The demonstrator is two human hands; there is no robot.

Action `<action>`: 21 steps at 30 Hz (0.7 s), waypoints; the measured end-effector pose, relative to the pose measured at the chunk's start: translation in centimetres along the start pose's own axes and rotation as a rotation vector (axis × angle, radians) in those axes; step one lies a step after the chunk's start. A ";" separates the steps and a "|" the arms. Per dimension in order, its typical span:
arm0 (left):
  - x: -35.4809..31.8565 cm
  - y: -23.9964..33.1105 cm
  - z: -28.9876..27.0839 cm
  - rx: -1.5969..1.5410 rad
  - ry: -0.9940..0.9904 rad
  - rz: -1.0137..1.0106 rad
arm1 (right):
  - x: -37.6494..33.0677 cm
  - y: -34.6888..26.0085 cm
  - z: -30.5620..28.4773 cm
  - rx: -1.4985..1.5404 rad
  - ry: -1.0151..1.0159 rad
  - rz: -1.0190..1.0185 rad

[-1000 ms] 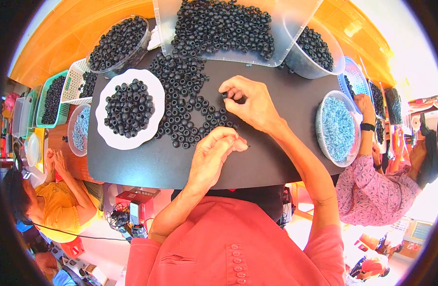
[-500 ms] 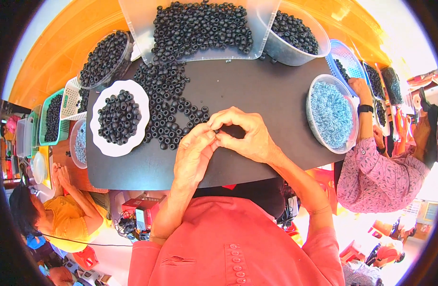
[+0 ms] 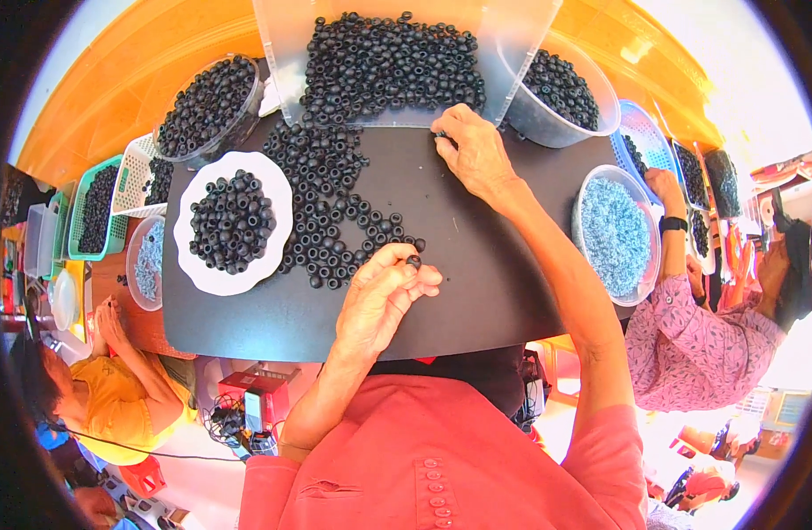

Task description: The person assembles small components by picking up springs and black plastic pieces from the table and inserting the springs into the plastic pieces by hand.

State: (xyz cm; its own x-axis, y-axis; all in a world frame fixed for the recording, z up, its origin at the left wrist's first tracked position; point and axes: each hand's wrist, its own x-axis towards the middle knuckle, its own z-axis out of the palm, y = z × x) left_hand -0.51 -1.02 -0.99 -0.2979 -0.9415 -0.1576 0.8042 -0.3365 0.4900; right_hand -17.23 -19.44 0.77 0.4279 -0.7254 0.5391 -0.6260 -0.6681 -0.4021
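The left hand (image 3: 379,300) pinches one small black rubber ring (image 3: 414,261) between thumb and fingertips, lifted off the black board (image 3: 476,265) for handling. The right hand (image 3: 472,150) reaches the clear plastic tray (image 3: 512,53) of rings; its grip is hidden, so I cannot tell.

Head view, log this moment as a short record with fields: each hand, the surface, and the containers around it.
Left hand: left hand pinches one small black ring at its fingertips
Right hand: right hand reaches to the edge of the clear tray, fingertips on a ring
Surface: black board with loose black rings spread on it
White plate: holds black rings, left of the loose ones
Right side: bowl of pale blue pieces
Others: a person in yellow lower left
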 end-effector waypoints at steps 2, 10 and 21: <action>-0.1 0.0 0.1 -0.007 0.012 0.001 | 0.0 -0.2 0.1 -0.083 -0.075 0.010; 0.1 -0.2 0.0 0.037 -0.050 0.022 | -1.0 -2.8 -1.0 -0.227 -0.261 0.047; 0.3 0.0 0.5 0.081 0.004 0.075 | -6.9 -9.0 -3.3 1.139 -0.288 0.555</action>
State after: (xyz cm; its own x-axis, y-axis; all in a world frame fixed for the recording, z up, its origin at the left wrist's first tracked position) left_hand -0.85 -1.26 -0.66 -0.2361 -0.9642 -0.1210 0.7802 -0.2623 0.5679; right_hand -16.74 -7.87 3.12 0.5045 -0.8632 -0.0210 0.0782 0.0699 -0.9945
